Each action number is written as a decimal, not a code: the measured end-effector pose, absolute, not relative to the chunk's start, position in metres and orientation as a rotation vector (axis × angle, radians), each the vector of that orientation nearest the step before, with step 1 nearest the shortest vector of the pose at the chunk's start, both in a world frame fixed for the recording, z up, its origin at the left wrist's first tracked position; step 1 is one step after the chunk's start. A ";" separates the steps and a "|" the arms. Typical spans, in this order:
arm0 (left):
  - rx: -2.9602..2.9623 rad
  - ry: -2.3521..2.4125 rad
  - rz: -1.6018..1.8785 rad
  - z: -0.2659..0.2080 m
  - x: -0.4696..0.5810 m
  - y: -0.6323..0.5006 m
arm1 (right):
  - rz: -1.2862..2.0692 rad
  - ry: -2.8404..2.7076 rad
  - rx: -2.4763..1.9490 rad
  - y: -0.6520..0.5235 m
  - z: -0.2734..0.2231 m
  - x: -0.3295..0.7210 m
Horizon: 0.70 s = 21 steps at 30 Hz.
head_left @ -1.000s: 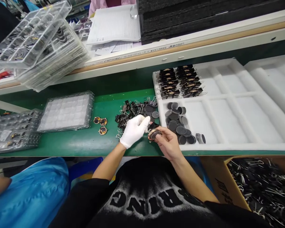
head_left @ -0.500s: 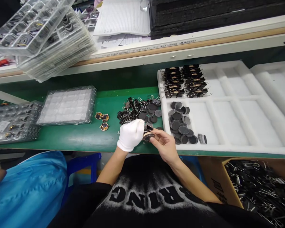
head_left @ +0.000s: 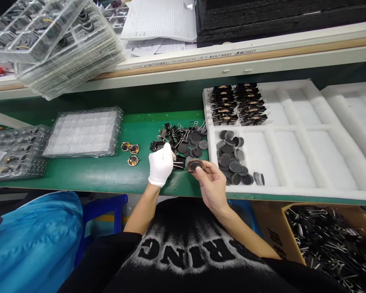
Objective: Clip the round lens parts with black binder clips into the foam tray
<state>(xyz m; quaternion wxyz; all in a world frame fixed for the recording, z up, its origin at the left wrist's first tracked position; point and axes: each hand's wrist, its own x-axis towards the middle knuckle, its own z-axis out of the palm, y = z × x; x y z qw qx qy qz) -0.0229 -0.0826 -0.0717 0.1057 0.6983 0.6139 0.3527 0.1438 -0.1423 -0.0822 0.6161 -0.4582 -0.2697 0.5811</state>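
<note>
Green shows on the table point(head_left: 137, 177), which runs the width of the scene with a white shelf point(head_left: 171, 77) above its far side. On the right, a white tray point(head_left: 293, 151) with shallow compartments lies on the table. On the shelf, a black stack point(head_left: 277, 20) stands at the far right and clear cases point(head_left: 76, 57) lean in a pile at the far left. Off the table's near edge, a cardboard box point(head_left: 266, 230) full of black clips stands on the right; blue clothing point(head_left: 42, 236) of another person shows at near left. Flat on the table's left side is a pale case point(head_left: 82, 134).

Between case and tray are the hands. The left hand point(head_left: 161, 165), in a white glove, has its fingers curled in tight, its grip on a black clip point(head_left: 179, 163); the glove hides where the fingertips meet it. The bare right hand point(head_left: 213, 185) has its grip narrowed, thumb against fingers, on a dark round piece point(head_left: 195, 165) with a gold rim. This piece is over the table near the tray's left edge, just beside the clip, apart from it.

Smaller still, dark discs point(head_left: 232, 160) fill the tray's near-left compartment, and three gold-rimmed pieces point(head_left: 133, 160) lie left of the glove.
</note>
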 end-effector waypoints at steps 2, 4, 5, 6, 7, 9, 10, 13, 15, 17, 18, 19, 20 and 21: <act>2.094 1.838 1.018 -0.075 -0.024 -0.082 | 1.325 -0.626 -1.074 -0.141 -0.085 0.141; 2.120 1.872 0.997 -0.079 -0.025 -0.082 | 1.283 -0.659 -1.102 -0.140 -0.087 0.140; 2.130 1.889 0.988 -0.081 -0.025 -0.082 | 1.263 -0.686 -1.115 -0.140 -0.088 0.140; 2.139 1.906 0.978 -0.083 -0.025 -0.083 | 1.248 -0.714 -1.124 -0.140 -0.088 0.140; 2.147 1.924 0.968 -0.085 -0.025 -0.084 | 1.239 -0.741 -1.130 -0.140 -0.089 0.140; 2.164 1.956 0.946 -0.089 -0.025 -0.086 | 1.237 -0.778 -1.135 -0.141 -0.089 0.139; 2.173 1.970 0.934 -0.091 -0.025 -0.087 | 1.241 -0.786 -1.135 -0.142 -0.090 0.139; 2.191 1.997 0.899 -0.093 -0.024 -0.089 | 1.253 -0.769 -1.136 -0.143 -0.092 0.135; 2.194 1.992 0.882 -0.093 -0.023 -0.088 | 1.261 -0.734 -1.140 -0.143 -0.093 0.133; 2.183 1.966 0.878 -0.089 -0.022 -0.087 | 1.270 -0.702 -1.136 -0.142 -0.094 0.132; 2.175 1.947 0.880 -0.086 -0.021 -0.087 | 1.277 -0.694 -1.128 -0.141 -0.093 0.133; 2.172 1.926 0.880 -0.082 -0.020 -0.086 | 1.284 -0.686 -1.119 -0.140 -0.093 0.134; 2.134 1.898 0.897 -0.078 -0.019 -0.086 | 1.290 -0.678 -1.110 -0.138 -0.092 0.136; 2.068 1.868 0.923 -0.072 -0.016 -0.086 | 1.295 -0.669 -1.105 -0.137 -0.091 0.137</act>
